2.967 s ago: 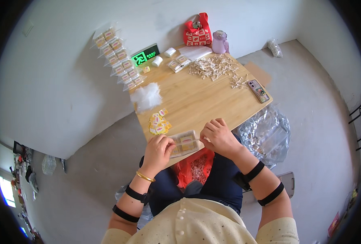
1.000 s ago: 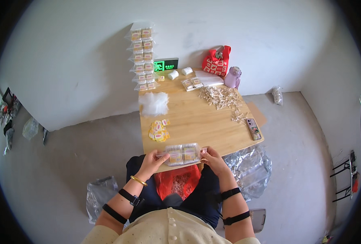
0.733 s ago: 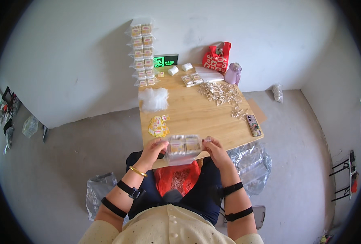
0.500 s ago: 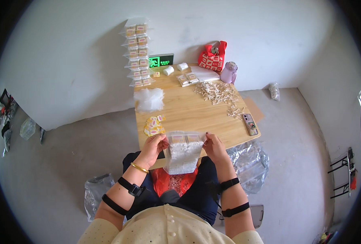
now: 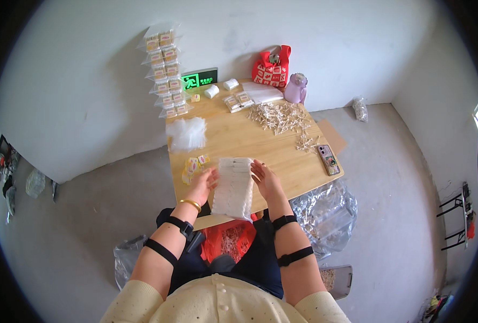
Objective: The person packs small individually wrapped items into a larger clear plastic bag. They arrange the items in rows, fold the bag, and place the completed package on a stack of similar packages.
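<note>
A clear plastic bag packed with white cotton swabs [image 5: 233,187] lies at the table's near edge, its lower end toward my lap. My left hand [image 5: 202,184] is open along its left side, fingers apart, with a small gap or light contact that I cannot tell. On the other side my right hand [image 5: 266,180] is open, with its fingertips at the bag's upper right edge. Just beyond my left hand lie yellow and white printed cards [image 5: 192,167]. A pile of thin clear bags [image 5: 187,134] sits farther back on the left.
Loose cotton swabs [image 5: 278,118] spread over the table's right side, near a phone [image 5: 329,160]. A tall stack of filled bags [image 5: 164,81] rises at the back left. At the back stand a red bag [image 5: 272,70] and a purple bottle [image 5: 296,89]. A red plastic bag [image 5: 228,239] hangs below.
My fingers have let go of the bag's top corners and moved to its sides. The bag now lies lower onto the table, its top turned away so its printed cards no longer show.
</note>
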Tool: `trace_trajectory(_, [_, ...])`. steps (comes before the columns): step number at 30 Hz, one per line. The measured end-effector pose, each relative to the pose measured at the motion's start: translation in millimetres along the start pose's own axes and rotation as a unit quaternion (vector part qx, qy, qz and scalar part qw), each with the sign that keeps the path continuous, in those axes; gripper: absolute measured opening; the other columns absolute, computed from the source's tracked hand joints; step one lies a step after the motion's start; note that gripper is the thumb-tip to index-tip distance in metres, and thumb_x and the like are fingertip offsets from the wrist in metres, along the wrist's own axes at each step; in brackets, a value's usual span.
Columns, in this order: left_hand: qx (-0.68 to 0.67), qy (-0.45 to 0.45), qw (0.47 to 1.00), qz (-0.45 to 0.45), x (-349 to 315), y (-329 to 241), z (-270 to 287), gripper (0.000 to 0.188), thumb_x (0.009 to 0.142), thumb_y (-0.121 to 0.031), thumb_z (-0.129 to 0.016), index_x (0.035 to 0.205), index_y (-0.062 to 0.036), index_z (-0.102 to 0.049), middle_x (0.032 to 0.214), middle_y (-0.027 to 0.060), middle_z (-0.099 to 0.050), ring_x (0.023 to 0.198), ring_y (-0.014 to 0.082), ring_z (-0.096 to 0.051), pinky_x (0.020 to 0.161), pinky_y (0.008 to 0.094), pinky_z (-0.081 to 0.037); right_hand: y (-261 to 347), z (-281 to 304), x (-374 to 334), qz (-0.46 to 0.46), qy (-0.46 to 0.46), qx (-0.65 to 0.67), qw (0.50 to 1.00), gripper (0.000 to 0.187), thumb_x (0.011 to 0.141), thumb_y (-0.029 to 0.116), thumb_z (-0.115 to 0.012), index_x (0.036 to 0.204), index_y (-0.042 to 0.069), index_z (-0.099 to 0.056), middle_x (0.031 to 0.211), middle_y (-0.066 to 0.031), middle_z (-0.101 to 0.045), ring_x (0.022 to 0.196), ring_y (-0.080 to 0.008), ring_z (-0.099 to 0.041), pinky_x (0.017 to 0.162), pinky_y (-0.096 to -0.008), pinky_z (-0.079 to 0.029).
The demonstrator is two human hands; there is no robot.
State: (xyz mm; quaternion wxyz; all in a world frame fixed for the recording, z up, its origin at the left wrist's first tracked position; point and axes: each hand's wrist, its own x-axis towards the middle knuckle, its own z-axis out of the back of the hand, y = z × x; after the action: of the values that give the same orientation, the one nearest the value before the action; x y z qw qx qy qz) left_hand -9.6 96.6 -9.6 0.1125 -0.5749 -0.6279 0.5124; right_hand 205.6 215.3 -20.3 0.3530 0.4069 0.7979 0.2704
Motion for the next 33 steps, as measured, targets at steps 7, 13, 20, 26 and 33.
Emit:
trace_trajectory(7, [0.461,0.018,0.855,-0.237,-31.5,68.6,30.1,0.078,0.083,-0.039,-0.073,0.137,0.0056,-0.037,0.132,0.0271,-0.048,0.124,0.0382,-0.049,0.104,0.0431,-0.041,-30.5,44.4,-29.9,0.062,-0.061,-0.325,0.942,0.036,0.098,0.021,-0.054,0.129,0.004,-0.054,0.117,-0.0080,-0.061,0.109,-0.0190,-0.057,0.090,-0.0338,-0.046])
trace_trajectory(13, [0.546,0.064,0.791,-0.269,-46.3,63.4,8.8,0.096,0.075,-0.033,-0.082,0.143,0.0029,-0.024,0.136,0.0272,-0.043,0.128,0.0376,-0.045,0.106,0.0430,-0.039,-91.1,37.0,-88.0,-0.034,0.021,-0.244,0.969,0.045,0.101,0.021,-0.051,0.140,0.003,-0.037,0.124,-0.0101,-0.055,0.107,-0.0210,-0.057,0.090,-0.0345,-0.047])
trace_trajectory(20, [0.577,0.179,0.754,-0.257,-6.7,-5.7,36.5,0.092,0.077,-0.027,-0.081,0.148,-0.0070,-0.027,0.145,0.0233,-0.038,0.132,0.0304,-0.042,0.109,0.0411,-0.037,-75.9,18.7,-117.3,-0.201,0.229,-0.181,0.935,0.042,0.101,0.020,-0.049,0.138,-0.001,-0.045,0.132,-0.0125,-0.055,0.118,-0.0198,-0.055,0.100,-0.0347,-0.045])
trace_trajectory(26, [0.263,-0.011,0.958,-0.112,-36.4,35.1,40.4,0.071,0.091,-0.036,-0.067,0.142,-0.0021,-0.031,0.138,0.0209,-0.046,0.126,0.0273,-0.048,0.102,0.0421,-0.043,5.3,48.3,-53.7,0.142,-0.089,-0.236,0.957,0.032,0.101,0.026,-0.047,0.108,0.001,-0.067,0.106,-0.0081,-0.068,0.100,-0.0173,-0.061,0.090,-0.0323,-0.046])
trace_trajectory(33, [0.167,-0.089,0.981,-0.035,-36.8,80.7,25.4,0.064,0.095,-0.047,-0.058,0.131,0.0036,-0.044,0.125,0.0128,-0.056,0.113,0.0182,-0.053,0.096,0.0331,-0.042,-1.3,67.3,23.1,0.058,-0.060,-0.282,0.956,0.048,0.105,0.038,-0.037,0.129,0.002,-0.058,0.127,-0.0101,-0.060,0.116,-0.0202,-0.056,0.099,-0.0347,-0.043])
